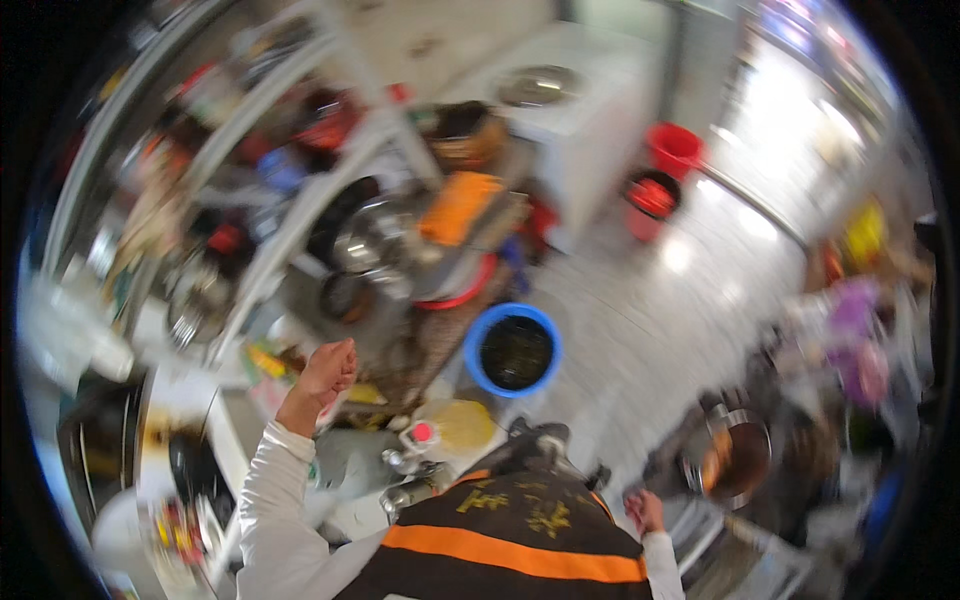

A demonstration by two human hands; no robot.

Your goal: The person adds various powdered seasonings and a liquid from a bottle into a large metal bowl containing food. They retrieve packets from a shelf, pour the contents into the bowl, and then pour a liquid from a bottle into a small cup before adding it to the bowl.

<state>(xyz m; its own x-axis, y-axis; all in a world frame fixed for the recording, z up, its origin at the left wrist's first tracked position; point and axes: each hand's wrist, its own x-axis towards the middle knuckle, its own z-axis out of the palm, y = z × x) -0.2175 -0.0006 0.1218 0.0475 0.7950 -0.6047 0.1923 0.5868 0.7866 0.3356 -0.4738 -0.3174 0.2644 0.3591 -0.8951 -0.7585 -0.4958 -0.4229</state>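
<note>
My left hand (328,375), at the end of a white sleeve, is curled into a fist, with nothing visible in it. It hangs over the cluttered counter side, near a yellow packet (266,361). Below and to its right is a plastic jug of yellow liquid (454,429) with a red cap. Low beside my dark apron (510,517) with its orange band is my right hand (645,511). Its fingers look bent, but blur hides whether anything is in them. A brown-and-silver pot (731,457) lies farther right of it.
On the floor ahead stands a blue bucket (474,352) with dark contents. Two red buckets (675,146) are farther off. To the left, a metal rack (300,202) is crowded with pans and bowls. Bags (855,337) pile up along the right. An orange object (460,208) lies beside the metal bowls.
</note>
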